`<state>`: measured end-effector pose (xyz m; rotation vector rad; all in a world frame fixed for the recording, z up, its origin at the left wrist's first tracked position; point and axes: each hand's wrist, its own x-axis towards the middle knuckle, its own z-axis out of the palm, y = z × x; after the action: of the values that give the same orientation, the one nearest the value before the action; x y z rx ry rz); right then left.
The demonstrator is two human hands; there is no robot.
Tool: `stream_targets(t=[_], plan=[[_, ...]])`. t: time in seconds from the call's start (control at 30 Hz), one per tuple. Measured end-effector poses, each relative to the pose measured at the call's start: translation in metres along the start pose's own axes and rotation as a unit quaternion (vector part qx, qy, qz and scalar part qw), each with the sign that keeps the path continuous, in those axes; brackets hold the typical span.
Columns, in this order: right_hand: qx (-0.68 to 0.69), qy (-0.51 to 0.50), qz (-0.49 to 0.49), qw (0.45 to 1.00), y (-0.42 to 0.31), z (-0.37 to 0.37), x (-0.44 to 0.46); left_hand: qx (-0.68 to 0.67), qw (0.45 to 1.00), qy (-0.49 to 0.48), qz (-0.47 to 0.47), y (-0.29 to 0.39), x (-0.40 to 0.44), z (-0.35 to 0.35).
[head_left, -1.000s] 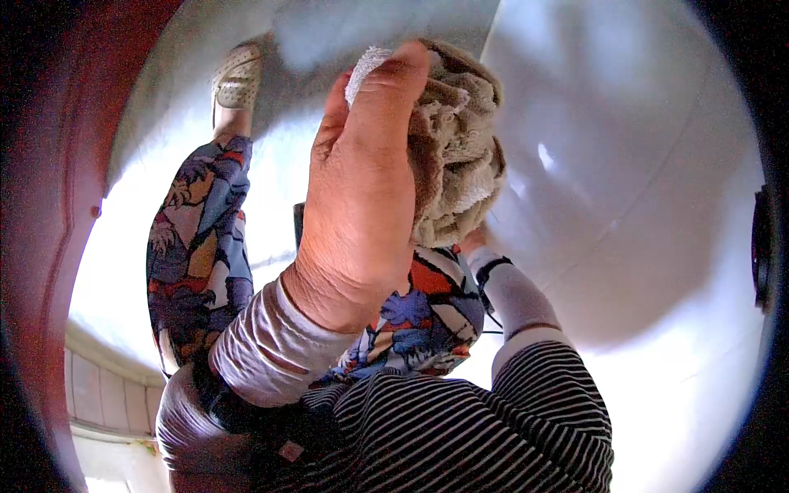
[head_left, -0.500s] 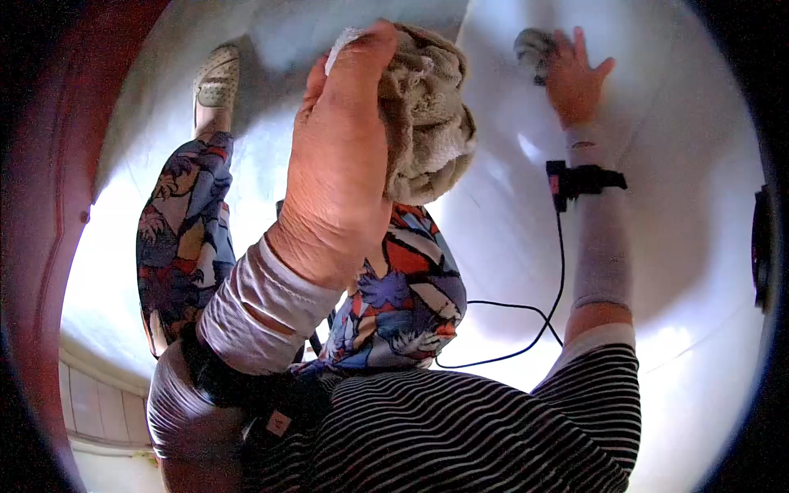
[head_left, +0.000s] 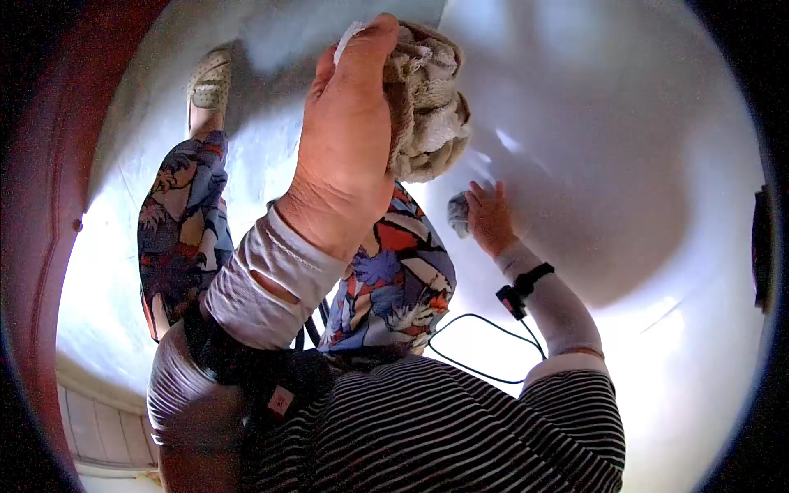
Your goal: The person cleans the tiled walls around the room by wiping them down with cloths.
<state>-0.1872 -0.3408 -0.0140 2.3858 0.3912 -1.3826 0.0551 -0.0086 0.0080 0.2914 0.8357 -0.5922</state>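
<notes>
My left hand (head_left: pixel 345 140) is raised close to the camera, its fingers wrapped round a bunched beige-brown cloth (head_left: pixel 427 107). A bit of white terry fabric shows above the thumb. Lower and to the right, my right hand (head_left: pixel 491 218) is over the pale floor (head_left: pixel 641 164), pressed on a small grey cloth (head_left: pixel 459 215) that sticks out at its left side. Some of its fingers are spread.
My patterned trouser legs (head_left: pixel 185 230) and a beige shoe (head_left: pixel 209 86) are at the left. A black cable (head_left: pixel 481 375) loops from the device on my right wrist (head_left: pixel 514 296). A dark red panel (head_left: pixel 49 205) borders the far left; a black object (head_left: pixel 763 246) is at the right edge.
My right hand came out from behind the cloth to the upper right, then moved back down and left with the grey cloth. My left hand, still holding its cloth, has shifted slightly up and left.
</notes>
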Motion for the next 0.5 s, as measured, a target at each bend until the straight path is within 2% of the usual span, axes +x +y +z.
stream_targets(t=[0.07,0.17,0.23,0.27,0.33,0.37,0.4,0.47,0.5], plan=[[-0.167,0.001,-0.035,0.985,0.012,-0.016,-0.008,-0.002,1.0,-0.009,-0.013,-0.001,-0.004,0.003],[-0.239,0.106,0.05,0.964,0.062,-0.071,0.015,-0.034,0.999,0.007,0.025,0.001,-0.012,0.015],[-0.365,0.091,0.122,0.919,0.107,-0.133,0.044,-0.018,0.997,-0.065,-0.043,0.012,-0.018,0.023],[-0.415,0.076,0.162,0.892,0.126,-0.176,0.056,-0.019,0.997,-0.067,-0.045,0.013,-0.018,0.025],[-0.412,0.074,0.271,0.867,0.146,-0.267,0.065,-0.046,0.997,-0.004,-0.059,0.013,-0.015,0.029],[-0.43,0.101,0.293,0.848,0.16,-0.276,0.073,-0.047,0.997,-0.004,-0.061,0.017,-0.013,0.025],[-0.431,0.097,0.293,0.848,0.164,-0.272,0.07,-0.091,0.98,-0.147,-0.095,0.024,-0.013,0.019],[-0.471,0.112,0.257,0.836,0.166,-0.26,0.062,-0.136,0.939,-0.288,-0.129,0.026,-0.015,0.019],[-0.42,0.126,0.245,0.865,0.157,-0.244,0.056,-0.096,0.978,-0.155,-0.102,0.025,-0.017,0.029]])
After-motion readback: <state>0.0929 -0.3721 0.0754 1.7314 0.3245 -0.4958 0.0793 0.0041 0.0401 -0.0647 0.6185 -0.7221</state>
